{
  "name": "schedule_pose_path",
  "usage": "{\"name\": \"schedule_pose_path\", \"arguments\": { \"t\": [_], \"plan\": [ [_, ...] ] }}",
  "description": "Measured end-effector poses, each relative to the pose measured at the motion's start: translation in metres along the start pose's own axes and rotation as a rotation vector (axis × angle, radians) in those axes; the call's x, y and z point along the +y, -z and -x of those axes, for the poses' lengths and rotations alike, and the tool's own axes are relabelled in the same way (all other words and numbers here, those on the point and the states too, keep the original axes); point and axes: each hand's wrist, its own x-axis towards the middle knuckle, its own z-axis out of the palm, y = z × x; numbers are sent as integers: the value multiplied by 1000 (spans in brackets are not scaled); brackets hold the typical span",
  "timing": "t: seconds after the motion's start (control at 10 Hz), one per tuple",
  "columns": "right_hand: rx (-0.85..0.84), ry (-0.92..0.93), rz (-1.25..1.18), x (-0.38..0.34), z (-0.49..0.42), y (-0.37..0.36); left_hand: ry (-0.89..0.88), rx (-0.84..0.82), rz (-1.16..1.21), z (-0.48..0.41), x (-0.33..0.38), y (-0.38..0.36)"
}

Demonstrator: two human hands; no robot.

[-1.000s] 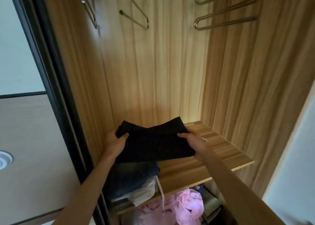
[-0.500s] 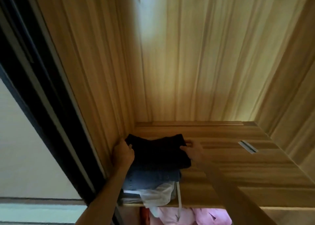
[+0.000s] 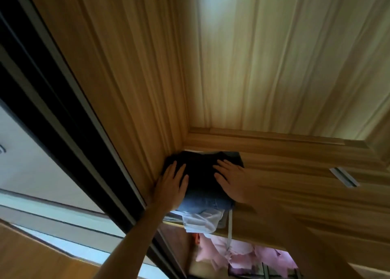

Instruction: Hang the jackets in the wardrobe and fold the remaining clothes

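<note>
I see the wardrobe's wooden side wall [image 3: 130,78] hemming the clothes in on the left, while the shelf [image 3: 295,204] runs open to the right. The black folded garment [image 3: 200,173] sits in the back-left corner, on top of denim [image 3: 206,201] and a white piece [image 3: 200,220] that overhangs the front edge. The left hand [image 3: 172,185] and right hand [image 3: 234,179] lie flat on the garment, fingers straight, gripping nothing.

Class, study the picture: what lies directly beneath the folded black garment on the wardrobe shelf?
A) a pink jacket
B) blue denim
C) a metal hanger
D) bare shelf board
B: blue denim shows just under the black garment, which the left hand and the right hand press flat.
</note>
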Motion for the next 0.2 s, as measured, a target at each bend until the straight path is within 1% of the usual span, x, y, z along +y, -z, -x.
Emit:
{"name": "schedule_pose_path", "arguments": {
  "t": [0.1,0.2],
  "plan": [
    [-28,-53,-12,-1,3,7,-20,-49,-62,-1,-7,3],
    [57,-69,4,-13,17,10,43,-26,-93,7,3,13]
  ]
}}
